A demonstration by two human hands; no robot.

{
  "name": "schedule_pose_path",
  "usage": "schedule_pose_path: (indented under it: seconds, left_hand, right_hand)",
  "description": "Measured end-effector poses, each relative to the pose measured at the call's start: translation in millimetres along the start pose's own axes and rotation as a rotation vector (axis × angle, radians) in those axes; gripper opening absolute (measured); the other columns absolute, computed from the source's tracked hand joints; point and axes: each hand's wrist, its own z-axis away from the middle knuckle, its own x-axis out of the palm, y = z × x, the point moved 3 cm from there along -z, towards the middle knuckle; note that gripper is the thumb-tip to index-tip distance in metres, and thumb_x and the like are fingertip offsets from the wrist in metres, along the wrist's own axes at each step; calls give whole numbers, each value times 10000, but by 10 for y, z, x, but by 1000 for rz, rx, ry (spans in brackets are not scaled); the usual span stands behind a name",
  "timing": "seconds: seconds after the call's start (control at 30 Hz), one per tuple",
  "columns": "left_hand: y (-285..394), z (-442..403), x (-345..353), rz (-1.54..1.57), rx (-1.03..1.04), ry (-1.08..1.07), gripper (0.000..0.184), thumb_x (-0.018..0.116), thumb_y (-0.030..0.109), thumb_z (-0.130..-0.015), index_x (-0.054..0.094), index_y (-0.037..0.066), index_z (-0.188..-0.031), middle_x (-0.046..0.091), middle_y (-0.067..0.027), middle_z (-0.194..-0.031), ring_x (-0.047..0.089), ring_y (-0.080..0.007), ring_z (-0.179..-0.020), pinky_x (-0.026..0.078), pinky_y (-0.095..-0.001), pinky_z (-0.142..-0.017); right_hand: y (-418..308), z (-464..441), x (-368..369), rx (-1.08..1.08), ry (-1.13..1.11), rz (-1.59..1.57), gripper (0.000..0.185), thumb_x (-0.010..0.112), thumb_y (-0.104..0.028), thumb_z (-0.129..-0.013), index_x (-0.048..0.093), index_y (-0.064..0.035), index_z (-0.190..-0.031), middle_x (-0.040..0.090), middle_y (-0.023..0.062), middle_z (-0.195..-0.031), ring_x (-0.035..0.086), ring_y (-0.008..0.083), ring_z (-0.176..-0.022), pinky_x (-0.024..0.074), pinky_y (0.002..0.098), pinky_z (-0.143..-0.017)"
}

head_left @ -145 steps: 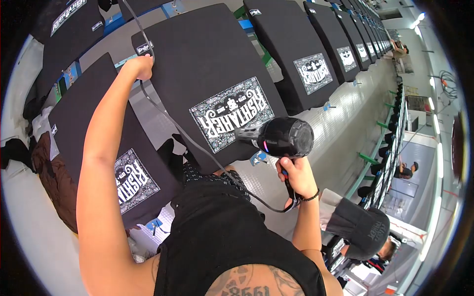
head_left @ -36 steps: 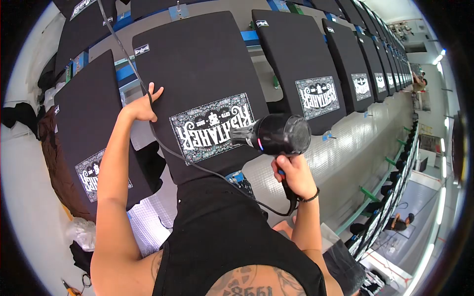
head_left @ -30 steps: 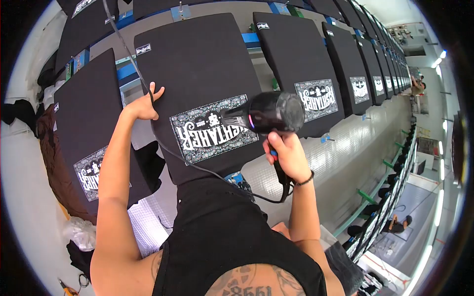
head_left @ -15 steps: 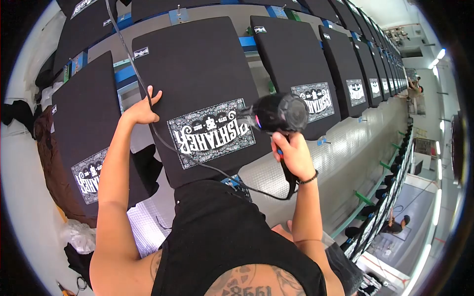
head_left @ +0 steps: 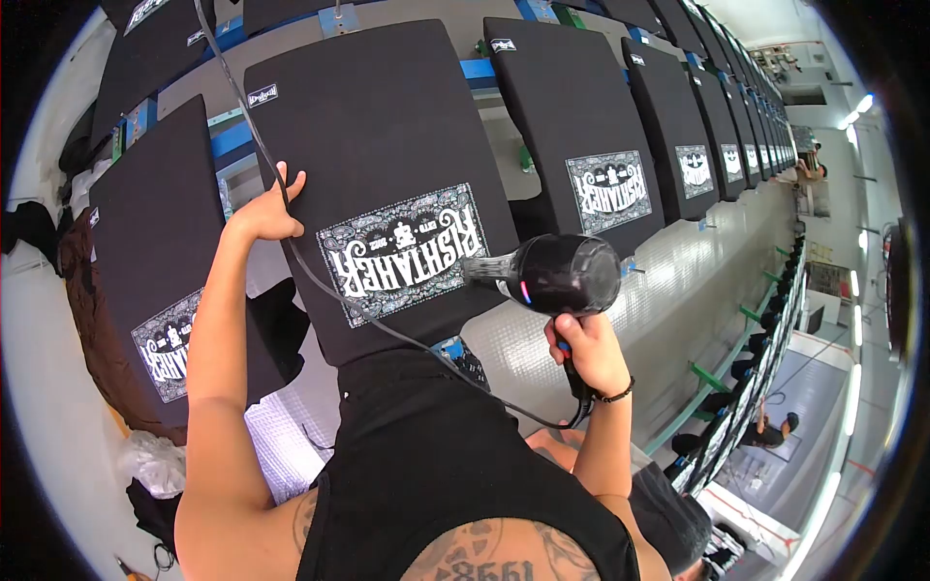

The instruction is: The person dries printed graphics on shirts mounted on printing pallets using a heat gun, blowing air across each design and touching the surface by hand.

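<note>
A black hair dryer (head_left: 567,276) is in my right hand (head_left: 593,351), its handle wrapped by my fingers. Its nozzle points left at the lower right corner of a white paisley print (head_left: 407,247) with large lettering. The print lies on black fabric (head_left: 378,116) stretched over a flat board in front of me. At the board's left edge rests my left hand (head_left: 266,210), fingers spread on the fabric. The dryer's cord (head_left: 325,283) runs down past my left fingers, across the print's lower edge, and loops up to the handle.
More boards with printed black fabric stand in a row to the right (head_left: 610,184) and one to the left (head_left: 155,242). Blue metal brackets (head_left: 232,140) sit between them. Black cloth (head_left: 279,329) hangs beside the board. Another person (head_left: 770,431) is far right.
My right hand has brought the hair dryer down and slightly right, from the print's right side towards its lower right corner. The left hand stays on the board's edge.
</note>
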Motion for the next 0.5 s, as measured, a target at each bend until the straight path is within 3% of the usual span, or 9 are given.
schedule_pose_path:
  seconds: [0.17, 0.23, 0.33, 0.37, 0.43, 0.47, 0.5]
  left_hand:
    - [-10, -19, 18, 4, 7, 10, 1056, 681, 214, -647, 191, 150, -1580, -85, -249, -1619, 363, -392, -1412, 364, -368, -1123]
    - [-18, -14, 20, 0, 19, 25, 1056, 681, 211, -646, 190, 148, -1579, -83, -251, -1618, 365, -392, -1411, 368, -368, -1120]
    - [-3, -29, 30, -14, 16, 28, 1053, 680, 203, -646, 195, 147, -1578, -77, -262, -1614, 382, -393, -1400, 383, -369, -1109]
    - [-25, -53, 45, -25, 23, 35, 1052, 680, 200, -646, 195, 146, -1578, -81, -268, -1612, 399, -395, -1388, 390, -368, -1102]
    - [-38, -74, 49, -38, 31, 43, 1052, 681, 198, -647, 195, 146, -1578, -84, -273, -1609, 416, -398, -1375, 397, -367, -1096]
    - [-42, -79, 46, -41, 17, 28, 1072, 697, 192, -638, 189, 176, -1581, -82, -260, -1614, 375, -391, -1403, 358, -371, -1125]
    - [-48, -85, 41, -43, 4, 13, 1092, 713, 187, -629, 183, 206, -1584, -79, -248, -1618, 334, -384, -1432, 318, -375, -1153]
  right_hand:
    - [-36, -79, 120, 4, -93, -25, 174, 627, -166, -946, 565, -26, -864, 535, -1, -666, 497, 82, -541, 407, 258, -503]
    - [-92, -178, 178, -54, -34, 138, 209, 629, -196, -950, 568, -27, -844, 525, -5, -638, 494, 78, -533, 407, 254, -502]
    - [-211, -424, 191, -105, -65, 9, 277, 617, -253, -967, 564, -34, -806, 536, -4, -637, 496, 76, -525, 406, 252, -497]
    - [-297, -486, 213, -118, -84, 59, 310, 545, -295, -1009, 533, 13, -1044, 551, 42, -708, 496, 99, -522, 404, 246, -501]
    - [-388, -652, 252, -139, -44, 123, 354, 560, -347, -1005, 544, 6, -1008, 553, 41, -692, 494, 93, -505, 396, 241, -491]
    - [-488, -693, 283, -178, -6, 92, 307, 618, -306, -974, 566, -26, -858, 549, -1, -655, 496, 70, -509, 409, 240, -474]
    - [-519, -761, 281, -172, 15, 75, 319, 625, -319, -971, 570, -20, -875, 549, -2, -654, 494, 69, -500, 406, 239, -466]
